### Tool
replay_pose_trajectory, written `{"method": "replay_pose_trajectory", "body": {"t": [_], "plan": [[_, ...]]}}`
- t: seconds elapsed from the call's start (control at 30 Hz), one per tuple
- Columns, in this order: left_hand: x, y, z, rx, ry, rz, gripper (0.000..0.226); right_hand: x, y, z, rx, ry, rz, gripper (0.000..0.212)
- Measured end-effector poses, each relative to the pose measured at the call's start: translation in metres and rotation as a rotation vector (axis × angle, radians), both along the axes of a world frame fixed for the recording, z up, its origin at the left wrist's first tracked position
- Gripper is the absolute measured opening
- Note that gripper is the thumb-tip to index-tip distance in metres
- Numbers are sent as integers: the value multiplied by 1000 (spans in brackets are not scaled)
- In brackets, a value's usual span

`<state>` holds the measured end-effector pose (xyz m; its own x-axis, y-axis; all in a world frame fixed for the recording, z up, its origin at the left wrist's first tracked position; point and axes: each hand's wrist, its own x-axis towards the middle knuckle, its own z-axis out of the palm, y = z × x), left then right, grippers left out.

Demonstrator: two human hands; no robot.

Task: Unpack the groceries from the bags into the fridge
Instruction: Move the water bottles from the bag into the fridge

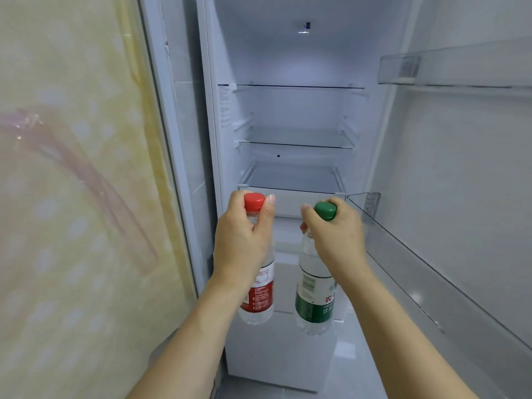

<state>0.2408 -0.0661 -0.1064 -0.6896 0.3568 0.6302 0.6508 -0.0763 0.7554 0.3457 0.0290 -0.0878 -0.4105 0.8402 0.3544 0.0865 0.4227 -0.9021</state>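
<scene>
Head view looked into an open fridge (296, 61) with both hands raised in front of it, each carrying a water bottle by the neck. The left hand (244, 237) had its fingers and thumb curled tight round the neck of the red-capped bottle (260, 295), just under the cap. The right hand (334, 234) gripped the green-capped bottle (312, 298) the same way, the palm over its shoulder. Both bottles hung upright, long axis vertical, bases down, side by side with a gap between them and touching nothing else.

The fridge compartment lay straight ahead of and beyond the hands. Its lowest glass shelf (290, 180) sat just above and behind the caps, with the middle shelf (296, 139) and the top shelf (299, 87) higher up. No food showed on any of the three. The door bin (403, 254) ran along the open door to the right, its near corner just beside the right hand, and it too held nothing visible; an upper door bin (449, 70) was likewise bare. By my reading, the green-capped bottle was the nearer one to the door bin, while the red-capped bottle faced the left edge of the lowest shelf. A patterned sheet (72, 182) covered the surface left of the fridge.
</scene>
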Motion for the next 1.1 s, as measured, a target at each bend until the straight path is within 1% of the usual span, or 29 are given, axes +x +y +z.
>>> {"method": "replay_pose_trajectory", "body": {"t": [0.13,0.27,0.33,0.57,0.77,0.97,1.1], "plan": [[-18,25,4,7,-13,50,28,-23,30,5,4,7,27,17],[-35,42,5,10,13,85,26,-49,53,2,-25,21,50,14],[-50,52,5,4,-3,79,26,-64,64,0,-35,20,44,14],[-123,95,0,-30,-25,27,28,-131,102,-5,-36,23,-14,17],[-178,129,3,-45,5,-4,27,-185,131,-2,-49,27,-53,16],[-217,170,0,-14,-1,-13,26,-219,167,-3,-65,89,-117,17],[-234,199,-2,4,9,23,25,-235,194,-1,-45,144,-147,21]]}}
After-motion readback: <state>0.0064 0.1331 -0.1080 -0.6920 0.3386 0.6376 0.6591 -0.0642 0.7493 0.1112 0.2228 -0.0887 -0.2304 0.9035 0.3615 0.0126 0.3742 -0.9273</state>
